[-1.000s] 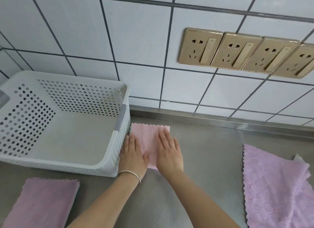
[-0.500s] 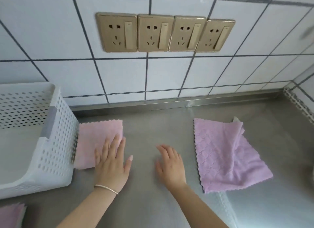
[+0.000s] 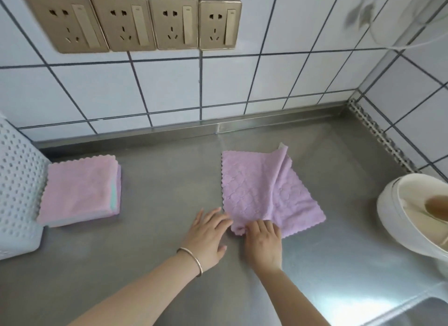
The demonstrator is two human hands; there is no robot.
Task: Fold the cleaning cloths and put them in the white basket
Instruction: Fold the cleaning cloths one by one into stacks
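Grabbing the next unfolded cloth, folding not yet started

Lilac cloth (image 3: 261,189) lies spread and rumpled on the steel counter (image 3: 169,180), one edge flipped over near the back. Right hand (image 3: 264,240) on its near corner, fingers curled and bunching the fabric; left hand (image 3: 208,236) flat and open beside it, fingertips just reaching the cloth edge. Folded pink stack (image 3: 80,192) sits touching the white basket (image 3: 17,192) at far left, still outside it. Next, I'd guess: flatten the flipped edge, square it up, then fold. Both forearms reach forward, low over the counter
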